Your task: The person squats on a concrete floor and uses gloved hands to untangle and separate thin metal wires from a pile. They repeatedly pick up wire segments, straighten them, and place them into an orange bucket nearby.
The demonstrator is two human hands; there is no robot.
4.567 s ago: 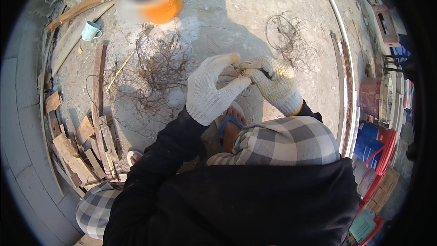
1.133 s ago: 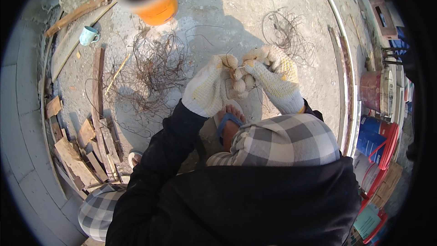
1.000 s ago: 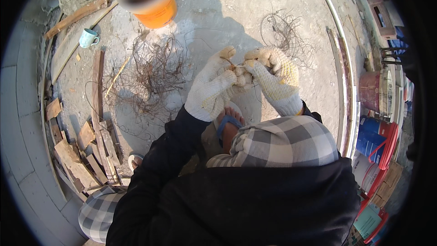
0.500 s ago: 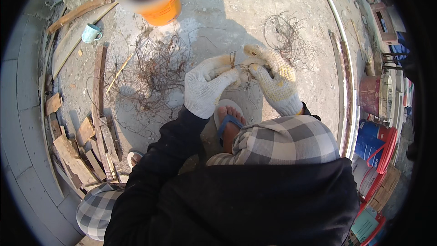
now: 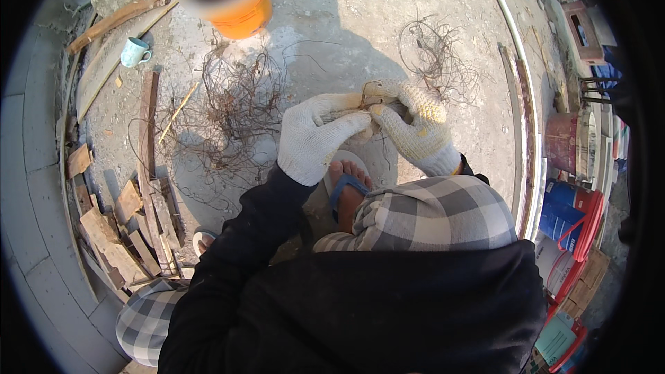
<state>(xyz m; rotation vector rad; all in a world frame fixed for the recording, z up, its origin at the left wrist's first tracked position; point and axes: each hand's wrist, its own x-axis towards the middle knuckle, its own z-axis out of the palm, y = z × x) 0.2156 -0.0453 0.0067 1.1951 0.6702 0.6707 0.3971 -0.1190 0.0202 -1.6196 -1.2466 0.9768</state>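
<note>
White knitted work gloves cover both hands, which meet above my sandalled foot (image 5: 352, 187). My left hand (image 5: 315, 131) is closed, thumb and fingers pinching a thin rusty wire (image 5: 366, 102). Against its fingertips, my right hand (image 5: 414, 121) pinches the same wire; its glove is yellowed. Most of the wire between the gloves is hidden by the fingers. A loose tangle of rusty wire (image 5: 235, 107) lies on the ground left of my hands. Beyond my right hand is a second, smaller wire coil (image 5: 436, 52).
An orange bucket (image 5: 242, 19) stands at the far left, near a light blue mug (image 5: 136, 52). Wood scraps (image 5: 111, 235) and a long board (image 5: 148, 131) lie at left. Along the right run a white pipe (image 5: 509, 17), a blue bucket (image 5: 561, 211) and a dark red bucket (image 5: 562, 142).
My hands have come closer together, the right moving slightly left and down. The wire end that stuck up between them is now mostly covered by the right fingers.
</note>
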